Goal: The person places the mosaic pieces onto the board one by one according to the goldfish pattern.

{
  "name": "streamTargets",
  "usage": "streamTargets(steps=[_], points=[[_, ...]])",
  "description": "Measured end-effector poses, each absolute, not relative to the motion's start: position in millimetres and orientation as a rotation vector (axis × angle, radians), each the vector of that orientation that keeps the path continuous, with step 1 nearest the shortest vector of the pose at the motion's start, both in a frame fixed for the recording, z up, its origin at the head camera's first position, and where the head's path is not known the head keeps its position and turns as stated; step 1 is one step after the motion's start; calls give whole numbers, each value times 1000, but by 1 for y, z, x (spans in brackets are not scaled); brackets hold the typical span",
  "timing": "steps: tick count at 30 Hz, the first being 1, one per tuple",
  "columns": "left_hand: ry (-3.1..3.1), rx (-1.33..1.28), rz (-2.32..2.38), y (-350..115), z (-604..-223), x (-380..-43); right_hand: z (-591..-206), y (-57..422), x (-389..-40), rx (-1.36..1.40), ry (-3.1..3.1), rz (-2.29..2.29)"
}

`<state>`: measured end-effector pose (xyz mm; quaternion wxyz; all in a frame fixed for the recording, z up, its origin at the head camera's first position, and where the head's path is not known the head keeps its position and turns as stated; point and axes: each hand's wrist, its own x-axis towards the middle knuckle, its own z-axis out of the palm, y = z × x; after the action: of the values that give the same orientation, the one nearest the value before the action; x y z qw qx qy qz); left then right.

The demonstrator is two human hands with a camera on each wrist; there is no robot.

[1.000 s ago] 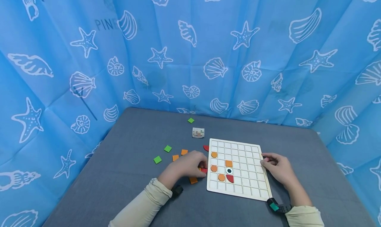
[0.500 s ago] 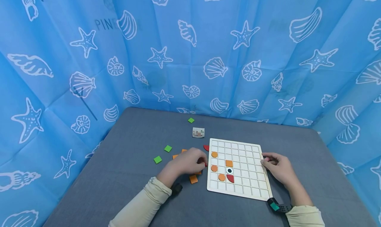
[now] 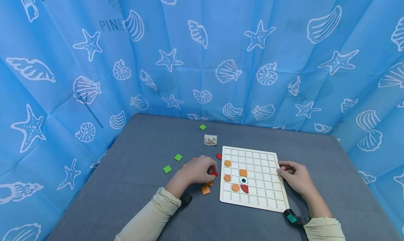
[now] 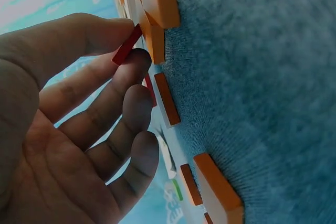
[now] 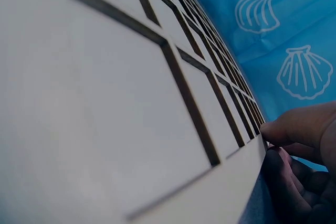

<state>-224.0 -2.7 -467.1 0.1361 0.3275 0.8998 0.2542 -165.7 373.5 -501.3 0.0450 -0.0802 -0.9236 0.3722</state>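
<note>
My left hand (image 3: 196, 169) pinches a small flat red piece (image 4: 127, 45) between thumb and fingertips, just left of the white grid board (image 3: 265, 167). The other fingers curl loosely below it in the left wrist view. At the board's right edge, my right hand (image 3: 296, 178) grips the rim, its thumb at the upper edge and the fingers bent beneath. On the board lie several orange discs (image 3: 227, 178), an orange square (image 3: 243, 172), a white eye piece (image 3: 243, 180) and a red quarter-circle (image 3: 244, 188).
Orange squares (image 3: 205, 189) lie under and around my left hand, partly hidden by it. Green squares (image 3: 167, 169) are farther left. Another red piece (image 3: 219, 156) touches the board's left edge in view. A small pattern card (image 3: 210, 140) lies beyond; a blue curtain (image 3: 202, 58) hangs behind.
My left hand has lifted slightly and drawn back a little leftward from the board's edge, with the red piece now showing at its fingertips. The right hand stays at the rim.
</note>
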Motion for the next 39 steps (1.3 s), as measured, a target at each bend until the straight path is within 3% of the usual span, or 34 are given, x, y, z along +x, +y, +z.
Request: streamTargets(steps=[9,17,27,39], points=[[2612,992,852,9,-463,-232,-499,372,-164,-242,-2822,1127],[2561,1071,973,46,-459,-241,-499,375,-164,-241,-2819,1116],[2657,1022,863,89,-464,-253,-497,374,-166,-213,-2814,1155],[2705,982,687,98,-470,-254,-496,373,-164,-232,-2821,1149]])
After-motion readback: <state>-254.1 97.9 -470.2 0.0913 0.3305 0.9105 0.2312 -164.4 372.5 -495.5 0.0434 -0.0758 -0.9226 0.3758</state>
